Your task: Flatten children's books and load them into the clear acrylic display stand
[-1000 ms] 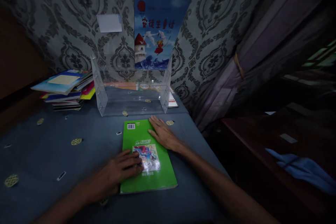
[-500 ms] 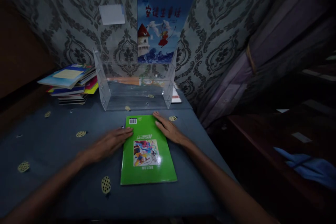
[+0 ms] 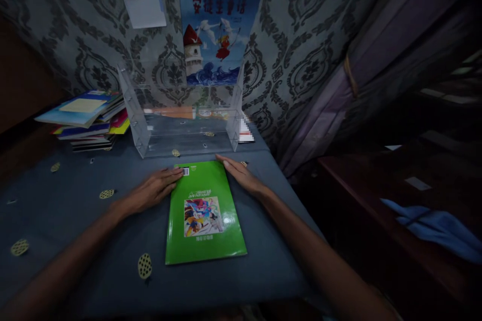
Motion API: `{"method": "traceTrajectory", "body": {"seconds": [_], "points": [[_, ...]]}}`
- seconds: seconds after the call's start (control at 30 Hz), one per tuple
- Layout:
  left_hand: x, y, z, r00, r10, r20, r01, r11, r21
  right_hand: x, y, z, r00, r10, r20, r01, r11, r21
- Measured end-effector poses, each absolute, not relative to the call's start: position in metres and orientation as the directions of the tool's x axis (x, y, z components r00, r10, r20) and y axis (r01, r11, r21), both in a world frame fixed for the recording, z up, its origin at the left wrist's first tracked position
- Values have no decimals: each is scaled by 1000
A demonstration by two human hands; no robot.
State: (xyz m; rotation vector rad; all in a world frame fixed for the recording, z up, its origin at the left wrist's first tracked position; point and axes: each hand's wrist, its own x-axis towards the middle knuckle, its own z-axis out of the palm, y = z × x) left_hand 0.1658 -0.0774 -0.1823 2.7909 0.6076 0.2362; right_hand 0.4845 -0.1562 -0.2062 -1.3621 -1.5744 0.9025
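A green book (image 3: 205, 180) lies flat on the cloth-covered table, its printed text upside down to me and a barcode at its far left corner. At that corner, the stretched fingertips of my left hand (image 3: 154, 190) reach onto the cover. My right hand (image 3: 241, 175) is open along the far right edge, fingers extended forward and touching the book's side. Neither hand grips it. Beyond the book stands a clear acrylic rack (image 3: 184, 145) with a slotted, see-through frame.
Left of the rack is an uneven stack of books (image 3: 90, 120). A blue storybook poster (image 3: 214, 35) and a white card (image 3: 146, 12) are on the patterned wall. A purple curtain (image 3: 320, 125) hangs right, above a dark surface with a blue cloth (image 3: 433, 230).
The view has shifted, so the whole scene sits slightly further left. My left hand has slid toward the book's far left corner, partly covering the barcode; my right hand stays at the right edge.
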Motion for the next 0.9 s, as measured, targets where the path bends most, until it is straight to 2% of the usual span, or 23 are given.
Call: {"method": "traceTrajectory", "body": {"seconds": [0.17, 0.3, 0.47, 0.67, 0.9], "points": [[189, -75, -180, 933, 350, 81, 322, -914, 246, 483, -158, -202, -56, 990, 129, 407, 140, -903], [225, -74, -176, 956, 288, 62, 267, -934, 236, 482, -159, -199, -48, 991, 125, 350, 134, -927], [267, -73, -176, 965, 259, 40, 246, -948, 203, 482, -157, -199, -61, 990, 127, 284, 139, -949], [280, -79, -180, 970, 231, 75, 217, -963, 158, 483, -155, -201, -70, 990, 125, 337, 141, -931], [271, -119, -177, 991, 117, 66, 100, -970, 220, 482, -154, -203, -105, 982, 157, 407, 187, -894]]}}
